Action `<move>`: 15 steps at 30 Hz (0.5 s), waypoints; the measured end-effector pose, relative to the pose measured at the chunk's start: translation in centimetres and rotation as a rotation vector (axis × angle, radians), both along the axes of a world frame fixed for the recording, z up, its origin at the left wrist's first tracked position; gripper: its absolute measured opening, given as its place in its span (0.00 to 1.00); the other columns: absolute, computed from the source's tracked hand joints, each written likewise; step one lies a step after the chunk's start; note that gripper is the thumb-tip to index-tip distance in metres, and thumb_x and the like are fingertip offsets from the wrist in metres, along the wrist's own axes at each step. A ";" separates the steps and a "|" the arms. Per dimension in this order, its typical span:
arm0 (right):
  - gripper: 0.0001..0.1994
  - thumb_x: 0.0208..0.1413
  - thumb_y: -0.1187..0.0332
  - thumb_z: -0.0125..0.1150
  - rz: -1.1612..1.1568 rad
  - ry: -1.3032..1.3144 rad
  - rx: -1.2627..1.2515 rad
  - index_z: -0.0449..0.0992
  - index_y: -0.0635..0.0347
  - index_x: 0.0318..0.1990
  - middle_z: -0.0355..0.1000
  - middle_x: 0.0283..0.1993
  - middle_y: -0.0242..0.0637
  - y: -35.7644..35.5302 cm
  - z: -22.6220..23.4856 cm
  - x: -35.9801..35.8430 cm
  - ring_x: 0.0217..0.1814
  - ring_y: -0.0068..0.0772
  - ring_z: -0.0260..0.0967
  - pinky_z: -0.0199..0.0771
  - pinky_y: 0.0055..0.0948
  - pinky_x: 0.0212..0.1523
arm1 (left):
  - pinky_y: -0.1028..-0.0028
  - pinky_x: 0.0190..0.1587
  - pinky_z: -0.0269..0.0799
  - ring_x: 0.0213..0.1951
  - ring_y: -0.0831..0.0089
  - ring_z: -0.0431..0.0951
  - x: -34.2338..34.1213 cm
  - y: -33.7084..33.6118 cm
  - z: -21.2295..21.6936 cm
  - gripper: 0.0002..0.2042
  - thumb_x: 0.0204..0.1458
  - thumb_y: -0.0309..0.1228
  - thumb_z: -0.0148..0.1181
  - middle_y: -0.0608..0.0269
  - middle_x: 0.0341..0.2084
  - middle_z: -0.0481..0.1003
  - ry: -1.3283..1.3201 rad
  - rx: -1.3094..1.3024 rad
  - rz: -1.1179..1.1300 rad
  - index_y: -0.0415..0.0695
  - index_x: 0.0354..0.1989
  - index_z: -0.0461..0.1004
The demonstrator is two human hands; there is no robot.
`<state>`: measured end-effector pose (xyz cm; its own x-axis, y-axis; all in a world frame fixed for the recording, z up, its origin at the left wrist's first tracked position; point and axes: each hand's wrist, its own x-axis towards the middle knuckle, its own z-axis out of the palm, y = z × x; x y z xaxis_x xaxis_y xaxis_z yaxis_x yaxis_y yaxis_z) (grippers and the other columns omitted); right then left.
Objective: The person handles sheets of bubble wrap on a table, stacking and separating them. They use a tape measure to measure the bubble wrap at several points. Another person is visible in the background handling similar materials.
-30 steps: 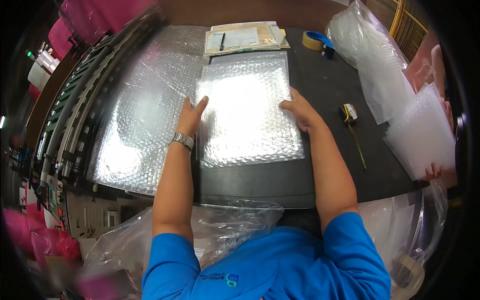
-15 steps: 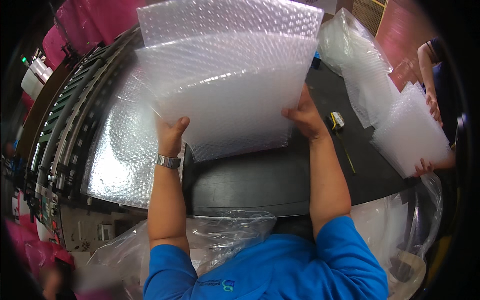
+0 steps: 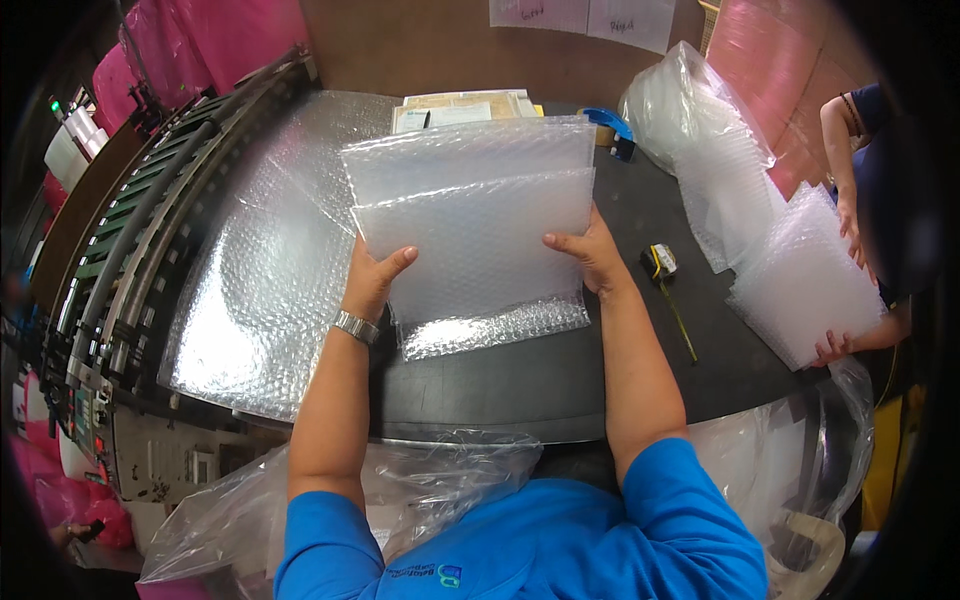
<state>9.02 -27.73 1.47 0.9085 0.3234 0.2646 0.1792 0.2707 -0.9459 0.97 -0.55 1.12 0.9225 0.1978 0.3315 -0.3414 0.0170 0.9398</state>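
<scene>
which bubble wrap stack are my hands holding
The centre stack, between your left hand and right hand; the far-right stack is in a co-worker's hands.

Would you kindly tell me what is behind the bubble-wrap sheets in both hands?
Beyond the bubble-wrap sheets, a stack of papers and a blue tape dispenser show partly on the black table. Whatever the sheets cover is hidden.

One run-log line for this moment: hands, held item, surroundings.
left hand: grips left side | right hand: grips right side | held: offset bubble-wrap sheets | black table: tape measure, blade out; blue tape dispenser
</scene>
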 end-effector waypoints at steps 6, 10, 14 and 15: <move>0.29 0.33 0.71 0.67 -0.188 -0.452 -0.370 0.61 0.60 0.47 0.66 0.43 0.38 -0.8 7.4 -2.6 0.46 0.33 0.63 0.62 0.30 0.46 | 0.63 0.58 0.48 0.57 0.57 0.54 1.1 1.0 -1.3 0.52 0.31 0.44 0.69 0.40 0.54 0.52 -0.161 0.090 0.228 0.38 0.60 0.37; 0.27 0.34 0.69 0.64 -0.162 -0.672 -0.823 0.61 0.59 0.46 0.68 0.37 0.42 -1.7 16.0 -4.9 0.40 0.39 0.66 0.64 0.32 0.41 | 0.62 0.60 0.42 0.60 0.55 0.47 1.0 0.6 -1.3 0.59 0.25 0.49 0.70 0.41 0.58 0.45 -0.305 0.270 0.389 0.40 0.61 0.32; 0.29 0.32 0.67 0.65 0.060 -0.828 -1.168 0.61 0.58 0.47 0.67 0.40 0.42 0.9 20.0 -5.9 0.43 0.39 0.65 0.62 0.31 0.44 | 0.63 0.60 0.42 0.60 0.55 0.46 0.8 0.7 -2.2 0.64 0.18 0.50 0.72 0.44 0.59 0.44 -0.366 0.418 0.251 0.41 0.61 0.31; 0.34 0.31 0.66 0.66 0.075 -0.851 -1.288 0.59 0.55 0.51 0.66 0.42 0.46 2.2 20.1 -6.3 0.45 0.46 0.64 0.62 0.33 0.46 | 0.64 0.60 0.42 0.60 0.55 0.46 0.7 0.5 -2.3 0.65 0.17 0.49 0.73 0.44 0.59 0.44 -0.350 0.400 0.140 0.41 0.61 0.30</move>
<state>2.76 -25.49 21.53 0.6109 0.7677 0.1937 0.7916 -0.5878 -0.1671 1.64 -0.09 -1.17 0.7176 0.1069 0.6882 -0.6078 -0.3862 0.6938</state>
